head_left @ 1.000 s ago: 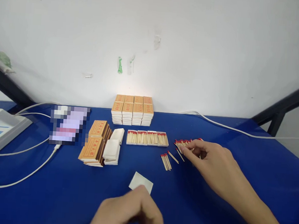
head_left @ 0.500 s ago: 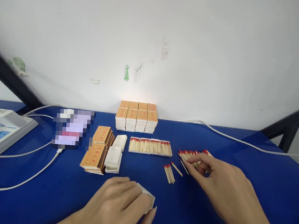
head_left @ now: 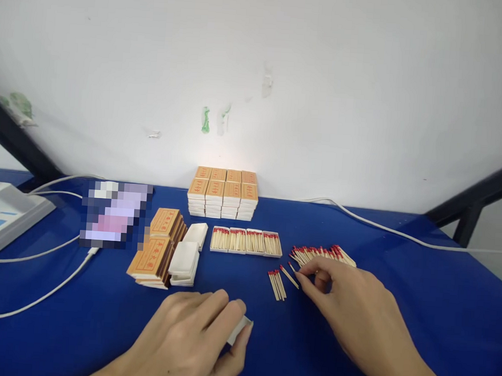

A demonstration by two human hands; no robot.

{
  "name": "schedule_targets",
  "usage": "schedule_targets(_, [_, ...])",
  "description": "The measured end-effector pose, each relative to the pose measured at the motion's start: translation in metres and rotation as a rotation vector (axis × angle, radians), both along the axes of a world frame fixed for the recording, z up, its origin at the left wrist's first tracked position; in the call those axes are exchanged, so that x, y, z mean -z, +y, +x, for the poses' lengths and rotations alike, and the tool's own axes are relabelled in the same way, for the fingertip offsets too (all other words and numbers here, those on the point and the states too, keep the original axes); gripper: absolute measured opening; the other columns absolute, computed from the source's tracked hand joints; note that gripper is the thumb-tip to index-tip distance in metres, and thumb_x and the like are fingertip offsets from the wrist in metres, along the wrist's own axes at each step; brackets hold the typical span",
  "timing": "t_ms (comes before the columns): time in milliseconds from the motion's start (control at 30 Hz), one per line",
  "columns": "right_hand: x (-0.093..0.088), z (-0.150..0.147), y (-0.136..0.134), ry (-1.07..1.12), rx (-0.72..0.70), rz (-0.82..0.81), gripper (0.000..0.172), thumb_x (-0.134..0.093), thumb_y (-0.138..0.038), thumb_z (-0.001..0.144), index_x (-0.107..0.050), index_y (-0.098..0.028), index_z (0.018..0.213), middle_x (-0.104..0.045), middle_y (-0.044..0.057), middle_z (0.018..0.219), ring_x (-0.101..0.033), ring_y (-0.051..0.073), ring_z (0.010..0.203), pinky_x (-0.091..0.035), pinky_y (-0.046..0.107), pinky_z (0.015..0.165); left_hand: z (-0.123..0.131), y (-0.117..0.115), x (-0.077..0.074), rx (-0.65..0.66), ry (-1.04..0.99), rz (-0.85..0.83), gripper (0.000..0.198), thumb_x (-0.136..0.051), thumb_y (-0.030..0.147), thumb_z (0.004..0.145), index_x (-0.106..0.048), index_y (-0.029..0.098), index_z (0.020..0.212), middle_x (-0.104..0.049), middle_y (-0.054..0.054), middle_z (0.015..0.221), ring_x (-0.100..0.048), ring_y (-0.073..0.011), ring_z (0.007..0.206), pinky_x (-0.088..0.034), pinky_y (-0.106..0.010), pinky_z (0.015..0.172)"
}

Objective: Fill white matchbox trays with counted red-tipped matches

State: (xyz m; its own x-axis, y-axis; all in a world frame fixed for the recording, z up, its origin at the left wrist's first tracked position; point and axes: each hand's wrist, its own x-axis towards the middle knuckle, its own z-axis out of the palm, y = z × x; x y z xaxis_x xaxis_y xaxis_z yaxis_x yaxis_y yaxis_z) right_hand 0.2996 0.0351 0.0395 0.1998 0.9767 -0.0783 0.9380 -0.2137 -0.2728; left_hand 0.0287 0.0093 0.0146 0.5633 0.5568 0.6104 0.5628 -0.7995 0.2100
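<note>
My left hand point(head_left: 193, 336) is closed around a small white matchbox tray point(head_left: 239, 330), its inside hidden by my fingers. My right hand point(head_left: 349, 312) pinches a wooden match point(head_left: 292, 268) with a red head by its lower end. Just left of those fingertips lie a single match point(head_left: 289, 276) and a short row of loose matches point(head_left: 277, 286). Behind my right hand spreads a heap of red-headed matches point(head_left: 321, 254), partly covered by it. Farther back, several white trays point(head_left: 245, 252) filled with matches stand side by side.
Orange matchbox sleeves point(head_left: 154, 255) are stacked at the left, beside piled white trays point(head_left: 184, 259). A block of matchboxes point(head_left: 224, 192) stands against the wall. At the far left are a pixelated phone-like object point(head_left: 120, 210), a power strip point(head_left: 16, 223) and white cables point(head_left: 53, 306).
My right hand has come a little left and nearer the loose matches, with the match at its fingertips. My left fingers have shifted on the tray, which shows less now. The view has turned slightly.
</note>
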Motion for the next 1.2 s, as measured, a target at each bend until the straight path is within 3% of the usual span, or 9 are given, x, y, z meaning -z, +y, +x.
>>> schedule_targets(300, [-0.0028,-0.0004,-0.0019,0.135,-0.121,0.085,0.027,-0.072,-0.048,0.102,-0.082,-0.031,0.083,-0.077,-0.001,0.07,-0.071,0.022,0.065,-0.04,0.032,0.057,-0.0004,-0.0037,-0.0015,-0.058,0.015,-0.019,0.009,-0.058,0.016,0.113,-0.064,0.021,0.118,-0.067,0.004,0.078,-0.065,-0.0167,0.053,-0.052,-0.035,0.047])
schedule_targets(500, [-0.0017,-0.0043,-0.0004,0.148,-0.102,0.021,0.021,-0.075,-0.045,0.101,-0.081,-0.032,0.086,-0.074,-0.004,0.066,-0.069,0.02,0.063,-0.039,0.032,0.057,-0.0024,-0.001,0.0003,-0.126,0.045,-0.042,0.02,-0.058,0.03,0.116,-0.066,0.018,0.131,-0.066,0.006,0.072,-0.065,-0.0172,0.047,-0.054,-0.035,0.048])
schedule_targets(567, [-0.0002,-0.0037,-0.0001,0.146,-0.092,0.012,0.023,-0.074,-0.046,0.102,-0.08,-0.032,0.085,-0.074,-0.004,0.067,-0.07,0.02,0.064,-0.038,0.032,0.057,-0.0026,0.0001,0.0012,-0.131,0.062,-0.049,0.021,-0.058,0.033,0.116,-0.066,0.018,0.129,-0.063,0.007,0.068,-0.065,-0.0179,0.046,-0.052,-0.035,0.045])
schedule_targets(700, [0.0021,-0.0004,-0.0019,0.167,-0.094,0.016,0.022,-0.075,-0.046,0.101,-0.081,-0.032,0.084,-0.076,-0.004,0.07,-0.07,0.02,0.065,-0.039,0.032,0.058,-0.0019,-0.0003,0.0034,-0.12,0.077,-0.104,0.016,-0.056,0.031,0.116,-0.062,0.021,0.127,-0.07,0.005,0.076,-0.073,-0.0191,0.053,-0.058,-0.033,0.048])
schedule_targets(833, [0.0025,0.0002,-0.0035,0.189,-0.093,0.004,0.023,-0.076,-0.045,0.1,-0.08,-0.032,0.082,-0.075,-0.004,0.069,-0.068,0.019,0.063,-0.038,0.032,0.058,-0.0008,-0.001,0.0033,-0.111,0.065,-0.117,0.012,-0.056,0.029,0.115,-0.06,0.022,0.123,-0.066,0.007,0.071,-0.071,-0.0183,0.05,-0.058,-0.031,0.046])
schedule_targets(933, [0.0028,-0.0009,-0.0033,0.212,-0.106,-0.005,0.023,-0.075,-0.045,0.1,-0.079,-0.031,0.081,-0.075,-0.003,0.068,-0.068,0.02,0.063,-0.039,0.033,0.058,-0.0004,-0.0017,0.0026,-0.095,0.087,-0.141,0.002,-0.058,0.027,0.112,-0.058,0.025,0.112,-0.065,0.006,0.072,-0.07,-0.0187,0.05,-0.058,-0.031,0.044])
schedule_targets(1000, [0.0031,-0.0016,-0.0028,0.23,-0.109,-0.012,0.024,-0.074,-0.046,0.1,-0.078,-0.031,0.081,-0.075,-0.003,0.069,-0.068,0.02,0.064,-0.04,0.033,0.059,-0.0003,-0.003,0.0032,-0.086,0.111,-0.165,0.006,-0.059,0.027,0.11,-0.056,0.026,0.105,-0.066,0.005,0.074,-0.071,-0.0192,0.052,-0.057,-0.031,0.044])
schedule_targets(1200, [0.0033,-0.001,-0.0031,0.328,-0.154,-0.025,0.039,-0.061,-0.056,0.107,-0.074,-0.03,0.081,-0.076,-0.001,0.074,-0.069,0.021,0.069,-0.042,0.035,0.063,-0.0006,-0.0085,0.0077,-0.079,0.121,-0.188,0.004,-0.058,0.027,0.111,-0.056,0.024,0.11,-0.067,0.004,0.076,-0.07,-0.0188,0.05,-0.057,-0.03,0.044])
